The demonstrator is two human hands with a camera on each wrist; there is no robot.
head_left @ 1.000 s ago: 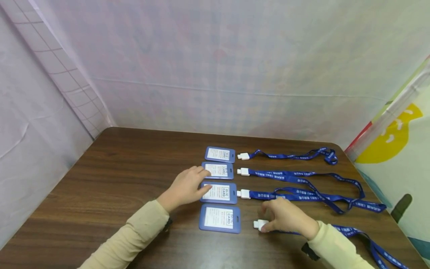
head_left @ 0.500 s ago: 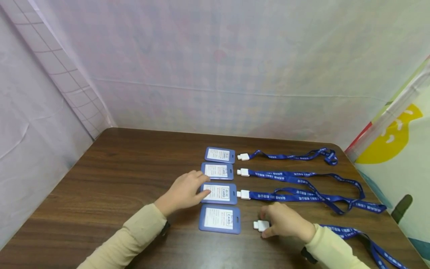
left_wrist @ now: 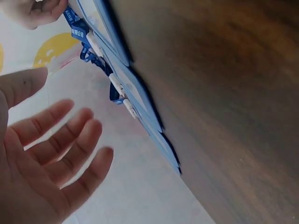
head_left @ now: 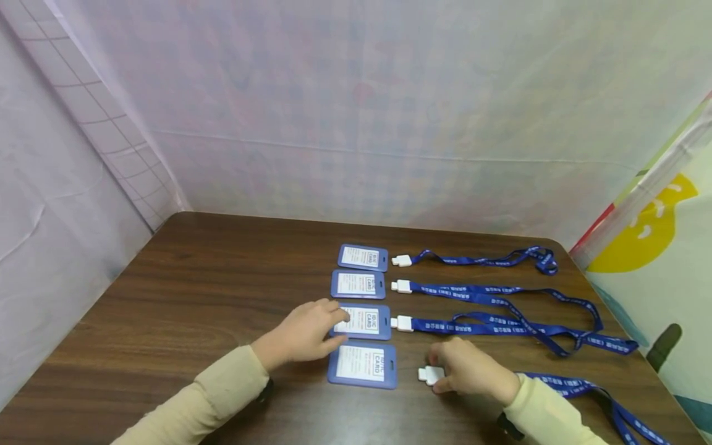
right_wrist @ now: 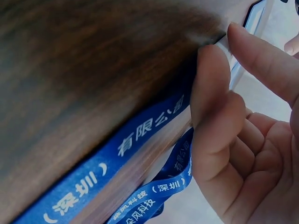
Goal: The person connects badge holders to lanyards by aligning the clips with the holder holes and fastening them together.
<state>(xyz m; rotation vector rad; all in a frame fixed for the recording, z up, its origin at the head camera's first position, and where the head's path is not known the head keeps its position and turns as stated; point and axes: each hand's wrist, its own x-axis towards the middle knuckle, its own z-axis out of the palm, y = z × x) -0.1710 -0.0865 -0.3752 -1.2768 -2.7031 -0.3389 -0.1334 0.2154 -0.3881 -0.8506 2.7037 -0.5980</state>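
Note:
My left hand (head_left: 303,331) hovers with fingers spread and relaxed, overlapping the left ends of the two nearest blue card holders in the head view. It holds nothing; its bare palm and loose fingers show in the left wrist view (left_wrist: 56,158). My right hand (head_left: 473,369) pinches the white clip (head_left: 431,374) of the nearest blue lanyard (head_left: 578,386) between thumb and index finger, low over the table. That clip lies a short gap to the right of the nearest card holder (head_left: 363,377). The other right fingers are curled in the right wrist view (right_wrist: 233,135).
Behind the nearest holder, three more card holders, such as the farthest one (head_left: 363,257), form a column on the brown table (head_left: 222,272). Each has a lanyard beside it, its white clip (head_left: 402,261) facing the slot. A pale curtain (head_left: 356,123) hangs behind the table.
My left hand has drawn back toward the near side, uncovering the second-farthest holder. The right fingers have shifted slightly around the clip, which has hardly moved.

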